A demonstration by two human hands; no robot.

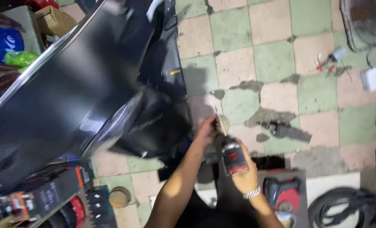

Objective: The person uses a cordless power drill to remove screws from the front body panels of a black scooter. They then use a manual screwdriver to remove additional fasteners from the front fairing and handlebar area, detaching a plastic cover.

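My right hand [243, 175] grips a black and red angle grinder [233, 157] with a thin disc [221, 123] at its front end. A metal bracelet sits on that wrist. My left hand [206, 128] reaches forward beside the disc, touching the grinder's head or the lower edge of a large glossy black car body panel [70, 88]. The panel fills the left half of the view and is blurred. What exactly the left fingers hold is hidden.
The floor is green and pink checkered tile [276, 59]. A red and black power tool [283, 194] lies on a dark mat at lower right, beside coiled black hose [339, 204]. Another tool [283, 130] lies on the floor. Boxes and clutter sit at left.
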